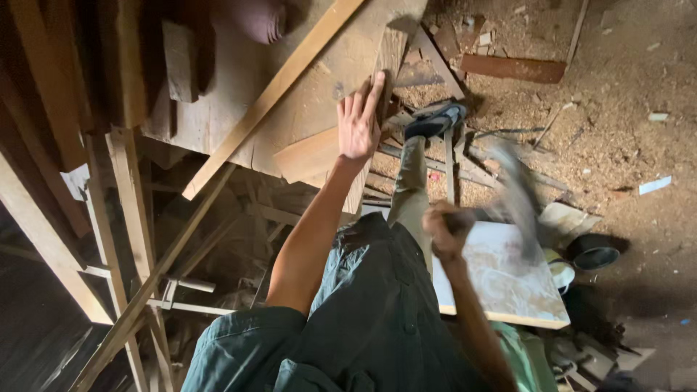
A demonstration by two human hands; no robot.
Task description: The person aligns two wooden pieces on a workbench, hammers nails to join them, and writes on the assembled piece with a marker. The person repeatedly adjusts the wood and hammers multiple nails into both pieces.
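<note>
A: Left hand (358, 123)?
B: Flat, fingers spread and laid on the upright narrow board (377, 109), fingertips at its top edge. The grip isn't closed round anything, just pressing on the board face.

A: Right hand (444, 229)?
B: Fist pressed together round the handle of a hammer (512, 196). The head is motion-blurred, out to the right of the board and well apart from it.

A: Where's the board sitting?
B: Leaning on the edge of the wooden surface (305, 101), just beside a long pale batten (272, 94) that runs diagonally across it. A sandalled foot (434, 120) sits just right of the board, over loose slats.

A: Open room?
B: Tight on the left: frame timbers (120, 239) and crossing strips crowd under the surface. To the right, the sawdust floor (624, 131) is more open, with scraps scattered on it. Low right, a white panel (508, 279) lies under the hammer hand, with a dark bowl (594, 254) just past its far edge.

A: Board's bottom edge?
B: Hidden behind the forearm, can't tell.
</note>
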